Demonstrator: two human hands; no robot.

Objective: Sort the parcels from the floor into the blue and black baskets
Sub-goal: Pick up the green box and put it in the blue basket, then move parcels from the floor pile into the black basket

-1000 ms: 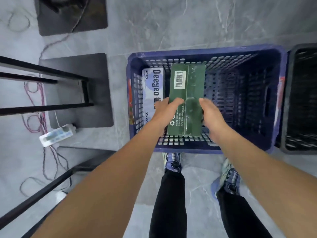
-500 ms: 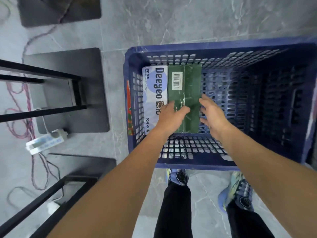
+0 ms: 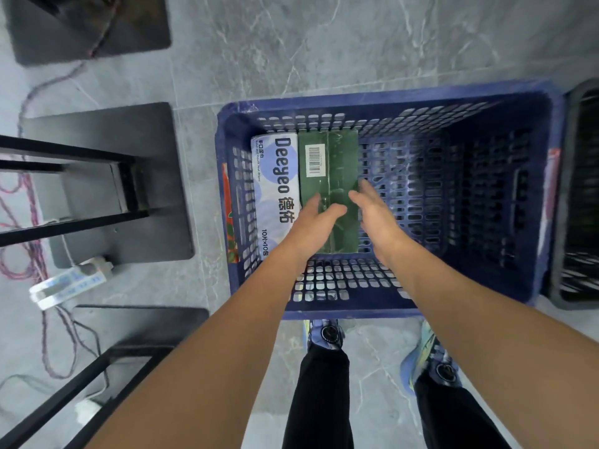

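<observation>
A green parcel (image 3: 337,163) with a white barcode label lies flat on the floor of the blue basket (image 3: 389,92), pressed against a white and lilac wipes pack (image 3: 275,189) at the basket's left wall. My left hand (image 3: 312,225) hovers over the parcel's near left part, fingers spread, holding nothing. My right hand (image 3: 376,218) is at the parcel's right edge, fingers apart. Whether the fingertips touch the parcel is unclear. The black basket (image 3: 583,189) stands right of the blue one, cut off by the frame edge.
Black metal stands on dark base plates (image 3: 107,189) occupy the left side, with a white power strip (image 3: 68,283) and loose cables on the grey marble floor. My feet (image 3: 324,332) stand just before the blue basket's near wall.
The green parcel went down from my two-handed hold onto the basket floor beside the wipes pack. Both hands let go and opened. The view shifted so the black basket shows again.
</observation>
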